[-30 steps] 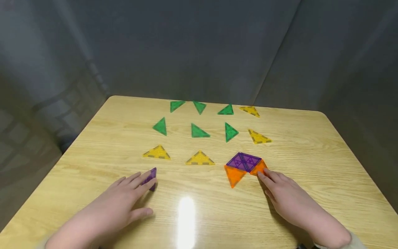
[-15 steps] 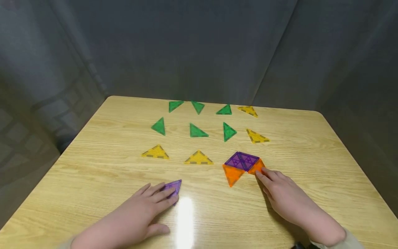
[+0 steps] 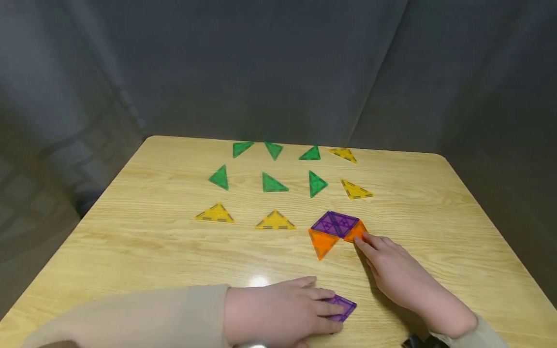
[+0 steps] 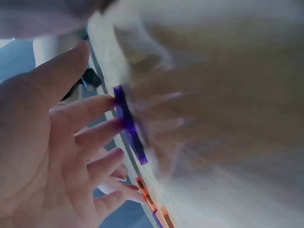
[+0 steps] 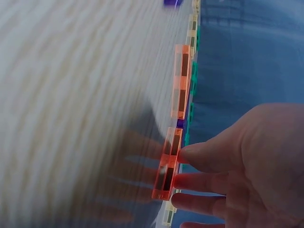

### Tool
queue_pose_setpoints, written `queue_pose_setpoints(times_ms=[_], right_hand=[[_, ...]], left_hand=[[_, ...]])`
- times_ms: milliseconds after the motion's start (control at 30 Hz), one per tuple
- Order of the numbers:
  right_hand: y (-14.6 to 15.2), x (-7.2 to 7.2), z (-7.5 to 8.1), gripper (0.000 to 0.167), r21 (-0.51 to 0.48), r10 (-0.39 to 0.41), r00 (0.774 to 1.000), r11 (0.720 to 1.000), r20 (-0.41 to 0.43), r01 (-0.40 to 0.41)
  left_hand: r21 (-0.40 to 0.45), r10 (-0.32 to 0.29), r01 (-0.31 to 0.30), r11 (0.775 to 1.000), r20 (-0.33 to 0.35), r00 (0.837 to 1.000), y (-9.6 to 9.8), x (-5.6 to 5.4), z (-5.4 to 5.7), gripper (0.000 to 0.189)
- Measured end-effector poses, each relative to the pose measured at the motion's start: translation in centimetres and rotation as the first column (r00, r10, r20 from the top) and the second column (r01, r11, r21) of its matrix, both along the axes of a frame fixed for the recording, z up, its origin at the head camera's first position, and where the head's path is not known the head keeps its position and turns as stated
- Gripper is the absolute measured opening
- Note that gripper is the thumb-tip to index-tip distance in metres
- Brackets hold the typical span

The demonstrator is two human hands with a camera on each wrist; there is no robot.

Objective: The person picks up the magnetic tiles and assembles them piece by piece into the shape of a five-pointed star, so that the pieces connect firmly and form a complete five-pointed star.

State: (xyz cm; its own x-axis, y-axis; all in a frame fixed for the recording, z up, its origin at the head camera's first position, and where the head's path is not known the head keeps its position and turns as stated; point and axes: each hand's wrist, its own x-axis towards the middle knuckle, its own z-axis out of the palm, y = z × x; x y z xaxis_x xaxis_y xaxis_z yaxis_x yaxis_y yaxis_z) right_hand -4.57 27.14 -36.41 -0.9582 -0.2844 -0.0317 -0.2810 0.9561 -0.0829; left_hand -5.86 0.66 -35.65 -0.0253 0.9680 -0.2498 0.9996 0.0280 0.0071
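In the head view my left hand (image 3: 296, 309) lies at the front of the table, fingertips pressed flat on a purple triangular magnetic tile (image 3: 344, 307). The left wrist view has this purple tile (image 4: 129, 127) under outstretched fingers, the thumb apart from it. My right hand (image 3: 393, 268) touches the right orange triangular tile (image 3: 354, 233) with its fingertips; the right wrist view has thumb and finger on top of that orange tile (image 5: 168, 164). A second orange triangle (image 3: 323, 243) lies to its left. Two purple triangles (image 3: 335, 224) adjoin both orange ones on their far side.
Several green triangular tiles (image 3: 273, 182) lie spaced out in two rows toward the back. Yellow triangles, one of them (image 3: 275, 220) left of the purple pair, lie flat too. Grey curtains (image 3: 252, 72) hang beyond the wooden table (image 3: 143, 251).
My left hand has slid the purple tile from the left to the right along the front of the table, turning it. My right hand has stayed on the orange tile.
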Motion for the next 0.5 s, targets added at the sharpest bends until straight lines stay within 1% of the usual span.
queue_pose_setpoints(times_ms=[67,100,200,233,333,400,500], right_hand=[[-0.1,0.0,0.0,0.046,-0.004,-0.009,1.0,1.0,0.018,0.009],[-0.1,0.0,0.0,0.048,-0.009,-0.008,1.0,1.0,0.026,0.008],[0.0,0.0,0.1,0.058,-0.043,-0.001,0.999,0.999,0.043,0.003],[0.1,0.0,0.2,0.062,-0.063,0.005,0.999,0.998,0.042,-0.003],[0.5,0.0,0.4,0.07,-0.125,0.024,0.999,0.992,0.029,-0.02],[0.7,0.0,0.5,0.072,-0.155,0.029,0.999,0.988,0.023,-0.025],[1.0,0.0,0.5,0.069,-0.17,0.044,0.999,0.985,0.022,-0.039]], left_hand=[[-0.018,0.012,-0.012,1.0,0.023,1.0,1.7,-0.6,0.0,0.062],[-0.021,0.029,-0.028,0.999,0.04,0.999,2.4,-1.0,-0.1,0.063],[-0.019,0.08,-0.079,0.997,0.058,0.995,4.2,-2.2,-0.1,0.064],[-0.02,0.1,-0.098,0.995,0.061,0.993,4.6,-2.6,-0.1,0.064],[-0.021,0.129,-0.128,0.992,0.055,0.99,5.7,-3.6,-0.1,0.064],[-0.021,0.144,-0.143,0.99,0.056,0.988,6.3,-4.1,-0.1,0.064],[-0.017,0.159,-0.159,0.987,0.061,0.985,7.2,-4.9,-0.1,0.063]])
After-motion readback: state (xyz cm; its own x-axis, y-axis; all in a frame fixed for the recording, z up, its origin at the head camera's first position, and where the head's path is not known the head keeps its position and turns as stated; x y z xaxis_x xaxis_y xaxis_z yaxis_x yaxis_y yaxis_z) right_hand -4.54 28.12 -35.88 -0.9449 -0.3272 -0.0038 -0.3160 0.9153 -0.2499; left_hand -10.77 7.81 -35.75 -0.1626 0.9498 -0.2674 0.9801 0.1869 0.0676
